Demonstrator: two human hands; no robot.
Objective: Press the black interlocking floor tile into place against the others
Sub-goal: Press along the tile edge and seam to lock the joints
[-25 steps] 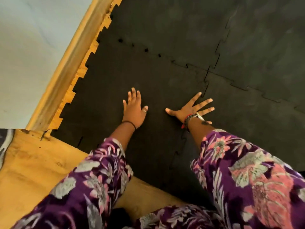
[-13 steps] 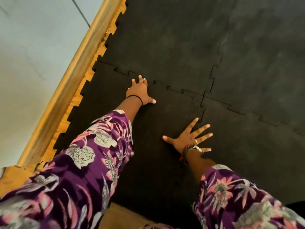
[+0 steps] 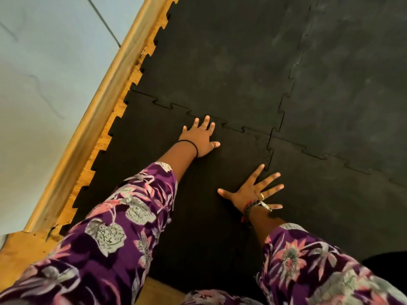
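Note:
The black interlocking floor tile [image 3: 154, 172] lies flat in the near left of the mat, its toothed edges meshed with the tile beyond [image 3: 220, 62] and the tile to its right [image 3: 330, 205]. My left hand [image 3: 199, 139] rests palm down at the tile's far edge, its fingertips on the toothed seam. My right hand [image 3: 253, 191] lies flat with fingers spread near the tile's right seam, just below the corner where the tiles meet. Neither hand holds anything.
A wooden border strip [image 3: 92, 128] runs along the mat's left side, with bare wood showing between the tile's teeth. Beyond it is a pale wall or floor [image 3: 44, 73]. More black tiles [image 3: 352, 84] cover the far right. Bare wooden floor [image 3: 19, 249] shows at the near left.
My left hand has reached forward from the tile's middle to its far seam. The small gaps along that seam have closed. My right hand stays flat near the right seam.

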